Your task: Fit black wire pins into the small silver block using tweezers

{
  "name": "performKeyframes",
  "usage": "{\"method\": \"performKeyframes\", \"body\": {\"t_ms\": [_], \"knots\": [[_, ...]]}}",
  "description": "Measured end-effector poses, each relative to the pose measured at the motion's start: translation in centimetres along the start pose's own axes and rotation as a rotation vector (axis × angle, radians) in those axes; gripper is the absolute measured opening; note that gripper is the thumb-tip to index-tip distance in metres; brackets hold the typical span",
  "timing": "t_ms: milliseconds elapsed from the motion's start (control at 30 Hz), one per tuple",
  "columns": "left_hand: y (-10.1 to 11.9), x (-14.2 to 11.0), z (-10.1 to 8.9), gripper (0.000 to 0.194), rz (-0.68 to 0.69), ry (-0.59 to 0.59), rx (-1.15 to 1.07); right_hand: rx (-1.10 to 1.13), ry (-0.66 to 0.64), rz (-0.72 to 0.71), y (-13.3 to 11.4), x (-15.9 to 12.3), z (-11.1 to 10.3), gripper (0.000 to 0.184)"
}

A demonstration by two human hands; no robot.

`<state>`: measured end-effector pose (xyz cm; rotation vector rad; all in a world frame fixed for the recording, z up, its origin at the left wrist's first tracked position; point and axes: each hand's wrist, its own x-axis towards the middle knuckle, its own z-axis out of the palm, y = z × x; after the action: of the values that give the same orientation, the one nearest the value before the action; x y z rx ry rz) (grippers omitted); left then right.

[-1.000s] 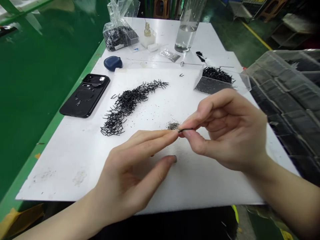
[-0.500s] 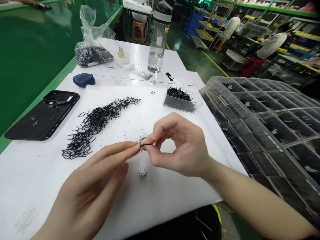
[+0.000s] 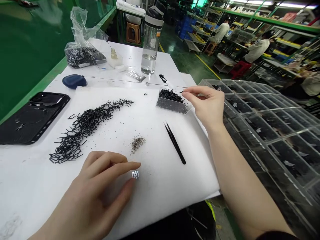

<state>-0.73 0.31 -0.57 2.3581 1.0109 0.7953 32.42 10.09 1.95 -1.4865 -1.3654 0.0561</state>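
My left hand (image 3: 100,190) rests low over the white work mat with thumb and index finger apart. A small shiny silver block (image 3: 135,174) lies between those fingertips; whether they touch it I cannot tell. My right hand (image 3: 208,103) is at the right side of a clear box (image 3: 172,104) of small black bent pieces, thumb and index finger pinched. The tip of a thin black bent piece (image 3: 182,92) shows at that pinch. Black tweezers (image 3: 175,143) lie on the mat between the hands. A little heap of tiny dark grains (image 3: 137,143) sits beyond my left fingers.
A long pile of black bent pieces (image 3: 87,123) spreads at left. Behind stand a water bottle (image 3: 150,43), a plastic bag (image 3: 80,53) and a blue rounded case (image 3: 74,81). A black tray (image 3: 35,116) lies far left; stacked compartment boxes (image 3: 270,123) line the right edge.
My hands have parted. The right one moved from the middle to the box at back right; the left one came down beside the silver block. The tweezers and grain heap are now uncovered.
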Motion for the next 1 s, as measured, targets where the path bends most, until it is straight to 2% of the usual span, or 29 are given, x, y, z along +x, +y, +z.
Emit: {"method": "performKeyframes", "body": {"t_ms": [100, 267, 400, 467, 533, 567, 667, 700, 733, 767, 900, 1000], "knots": [[-0.4, 0.2, 0.2, 0.030, 0.078, 0.008, 0.043, -0.059, -0.023, 0.009, 0.8, -0.1, 0.0, 0.012], [-0.6, 0.5, 0.3, 0.019, 0.069, 0.062, 0.085, -0.111, -0.091, -0.001, 1.0, 0.0, -0.1, 0.014], [-0.6, 0.7, 0.3, 0.014, 0.060, 0.070, 0.056, -0.136, -0.072, -0.019, 0.0, 0.0, -0.8, 0.020], [-0.5, 0.8, 0.3, 0.011, 0.049, 0.079, 0.043, -0.124, -0.106, -0.028, -1.1, -0.3, -1.3, 0.023], [-0.4, 0.8, 0.3, 0.010, 0.029, 0.085, 0.047, -0.099, -0.222, -0.019, -2.4, -0.9, -1.7, 0.026], [-0.3, 0.8, 0.3, 0.009, 0.012, 0.082, 0.054, -0.091, -0.347, -0.002, -3.0, -1.3, -1.8, 0.027], [0.2, 0.7, 0.1, 0.009, -0.043, 0.070, 0.069, -0.146, -0.909, 0.072, -4.1, -2.5, -1.9, 0.025], [0.4, 0.7, 0.1, 0.010, -0.058, 0.066, 0.071, -0.182, -1.060, 0.088, -4.2, -2.8, -1.9, 0.026], [0.5, 0.7, 0.0, 0.012, -0.069, 0.064, 0.072, -0.211, -1.156, 0.101, -4.2, -3.0, -1.9, 0.028], [0.7, 0.7, 0.0, 0.012, -0.070, 0.066, 0.071, -0.226, -1.194, 0.109, -4.0, -3.1, -1.9, 0.029], [1.0, 0.8, -0.1, 0.012, -0.062, 0.042, 0.052, -0.194, -1.162, 0.119, -2.8, -3.1, -2.0, 0.033], [1.1, 0.9, -0.1, 0.012, -0.070, 0.046, 0.036, -0.182, -1.141, 0.055, -2.2, -3.1, -2.2, 0.025]]}}
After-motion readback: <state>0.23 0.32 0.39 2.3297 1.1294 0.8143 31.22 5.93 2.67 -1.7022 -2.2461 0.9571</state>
